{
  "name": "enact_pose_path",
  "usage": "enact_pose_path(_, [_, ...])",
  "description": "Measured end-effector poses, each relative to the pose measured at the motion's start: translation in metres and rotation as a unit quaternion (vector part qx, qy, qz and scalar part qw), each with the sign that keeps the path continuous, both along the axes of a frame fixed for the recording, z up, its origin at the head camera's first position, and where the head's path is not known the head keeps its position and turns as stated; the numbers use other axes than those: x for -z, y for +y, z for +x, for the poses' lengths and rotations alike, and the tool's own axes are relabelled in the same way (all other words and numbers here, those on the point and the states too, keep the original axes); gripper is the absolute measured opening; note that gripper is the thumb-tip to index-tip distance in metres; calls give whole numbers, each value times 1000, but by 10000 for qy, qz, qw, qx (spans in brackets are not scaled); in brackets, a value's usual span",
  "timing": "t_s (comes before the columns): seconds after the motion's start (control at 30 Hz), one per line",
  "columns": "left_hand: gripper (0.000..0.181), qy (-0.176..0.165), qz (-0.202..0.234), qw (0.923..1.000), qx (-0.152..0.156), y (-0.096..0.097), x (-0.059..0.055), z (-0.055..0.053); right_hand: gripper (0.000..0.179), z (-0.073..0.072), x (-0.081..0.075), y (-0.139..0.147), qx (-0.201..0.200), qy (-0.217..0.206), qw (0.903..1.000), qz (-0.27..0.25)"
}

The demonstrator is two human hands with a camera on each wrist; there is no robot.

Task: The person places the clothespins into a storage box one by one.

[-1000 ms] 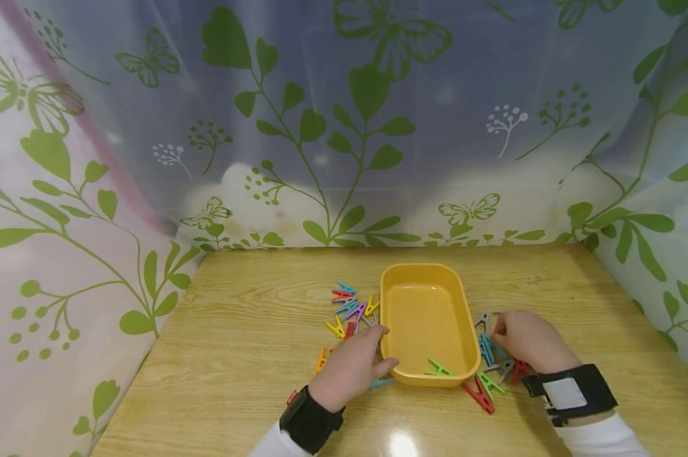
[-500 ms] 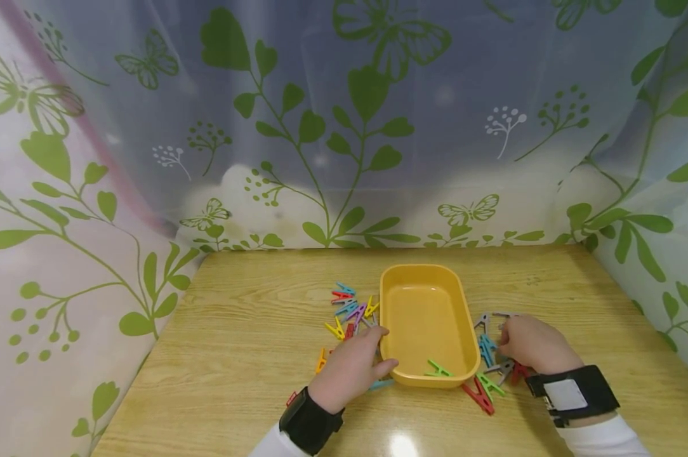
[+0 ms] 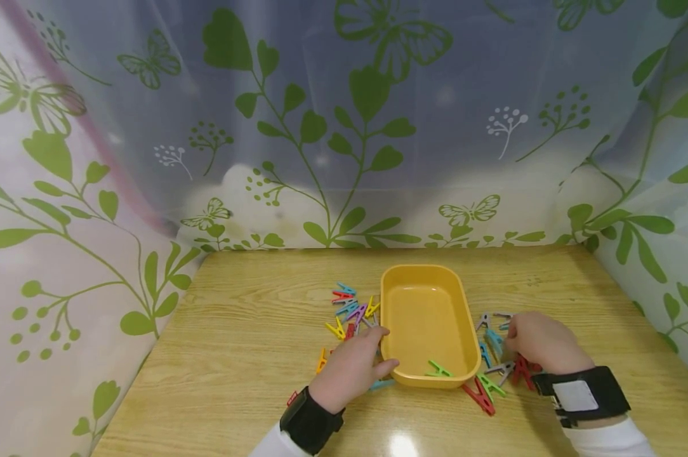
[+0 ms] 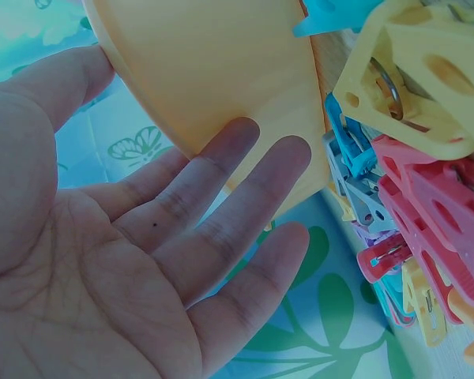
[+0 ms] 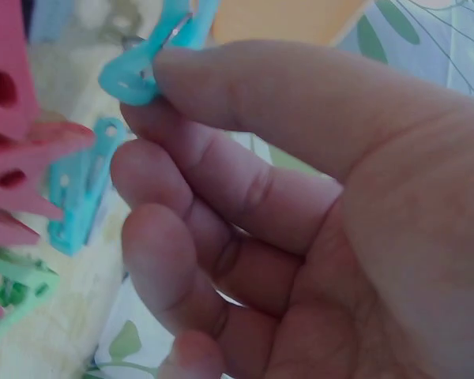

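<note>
My right hand (image 3: 544,343) pinches a light-blue clothespin (image 5: 154,59) between thumb and index finger, just right of the yellow tub (image 3: 472,317). In the head view that blue clothespin (image 3: 494,341) shows at the fingertips. My left hand (image 3: 350,371) rests against the tub's left side. Its fingers lie nearly straight along the outer wall in the left wrist view, with the thumb at the rim (image 4: 114,67). A green clothespin (image 3: 438,368) lies inside the tub, near its front end.
Clothespins in several colours lie left of the tub, among them a purple clothespin (image 3: 355,311) and an orange clothespin (image 3: 321,360). To its right are a red clothespin (image 3: 480,400), a green one and others. Patterned curtains (image 3: 344,127) surround the wooden table (image 3: 252,317).
My right hand has shifted slightly right, and the blue clothespin at its fingertips now shows apart from another blue one. The left hand and the tub have stayed put.
</note>
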State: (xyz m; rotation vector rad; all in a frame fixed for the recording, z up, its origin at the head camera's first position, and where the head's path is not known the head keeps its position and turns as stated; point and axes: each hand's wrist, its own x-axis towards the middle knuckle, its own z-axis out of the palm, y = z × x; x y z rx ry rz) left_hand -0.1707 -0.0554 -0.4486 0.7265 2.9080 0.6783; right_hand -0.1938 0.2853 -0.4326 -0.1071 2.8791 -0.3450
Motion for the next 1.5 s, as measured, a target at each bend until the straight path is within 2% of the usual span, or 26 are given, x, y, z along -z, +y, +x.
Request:
enact_pose_path(0.17, [54,-20,38,10000,10,-1,0,0,22,4,-13,1,150,359,9992,-56])
enact_pose_path(0.27, [54,-39,71,10000,13,-1,0,0,20,8,-22,-4,242,828,9962,-151])
enact_pose_path(0.47, [54,-34,95,9999,24,0,0,1,14,20,-32,-29,-89,2213,9748,-248])
enact_pose_path(0.6, [54,-1,86,10000,38,-1,0,0,13,26,-30,-52,-321,2574,9653,-292])
enact_pose_path(0.73, [54,6,60,10000,24,0,1,0,15,32,-25,-71,-616,2664,9613,-339])
enact_pose_path(0.9, [54,28,51,10000,44,-1,1,0,15,36,-14,-88,-1066,2759,9551,-154])
enact_pose_path(1.13, [54,144,-5,9999,60,0,1,0,19,37,0,-101,-1632,2413,9566,27])
enact_pose_path(1.33, [53,182,6,9998,67,0,2,0,22,37,7,-105,-1716,2047,9636,138])
enact_pose_path(1.5, [53,217,-12,9997,60,0,3,1,21,36,9,-106,-1628,1959,9669,117])
